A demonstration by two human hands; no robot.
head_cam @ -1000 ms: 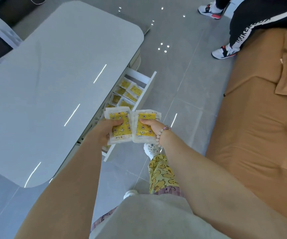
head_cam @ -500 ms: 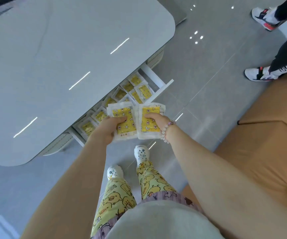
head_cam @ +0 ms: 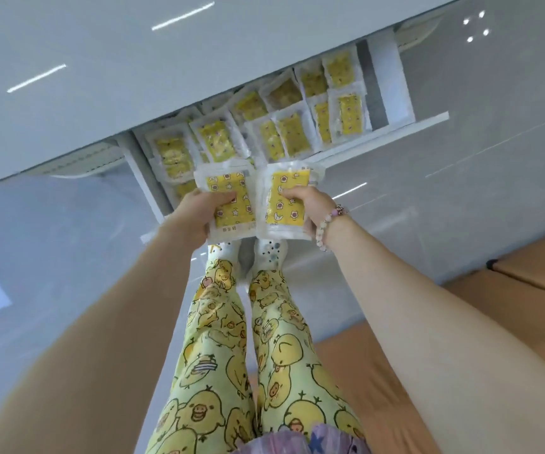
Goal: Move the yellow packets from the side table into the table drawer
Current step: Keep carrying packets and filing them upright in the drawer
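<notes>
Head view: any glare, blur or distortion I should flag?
Head view: streak glare on the glossy tabletop, dot reflections on the floor; drawer packets look soft, while the left packet in the left hand and right packet in the right hand look sharper; wide-angle stretch on the forearms.

I count two yellow packet stacks: left stack (head_cam: 230,199) in my left hand (head_cam: 199,209), right stack (head_cam: 286,199) in my right hand (head_cam: 312,208). One drawer (head_cam: 381,134), about eleven loose packets (head_cam: 292,134).
</notes>
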